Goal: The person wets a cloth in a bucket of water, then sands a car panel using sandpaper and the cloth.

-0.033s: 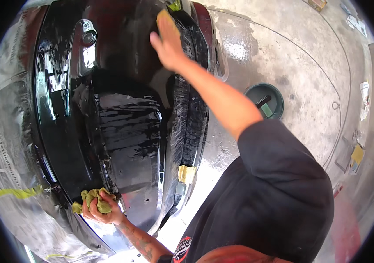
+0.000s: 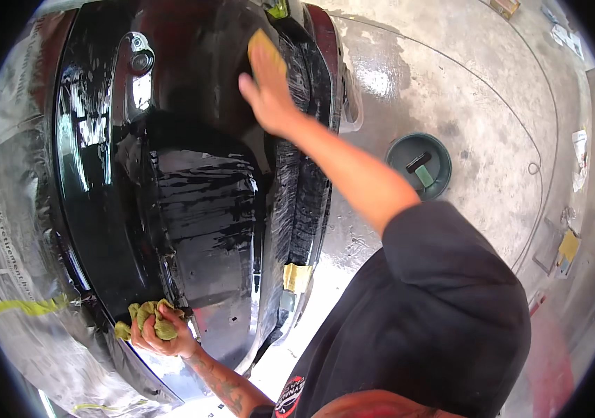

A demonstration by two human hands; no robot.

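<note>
A black car tailgate panel, wet and streaked, stretches away in front of me. On its lower left part, my left hand is closed around a crumpled olive-green cloth. Farther off, with the arm stretched out, my right hand presses a yellow sheet of sandpaper flat against the panel near its right edge. The sheet sticks out past the fingers. Another gold-coloured folded sheet lies on the bumper, right of the panel.
Masking plastic covers the car on the left, with yellow-green tape on it. A dark green basin holding a black block and a green block stands on the concrete floor at right. A thin hose curves across the floor.
My right hand and the sandpaper have slid a short way toward me along the panel. My left hand and the cloth stay in place.
</note>
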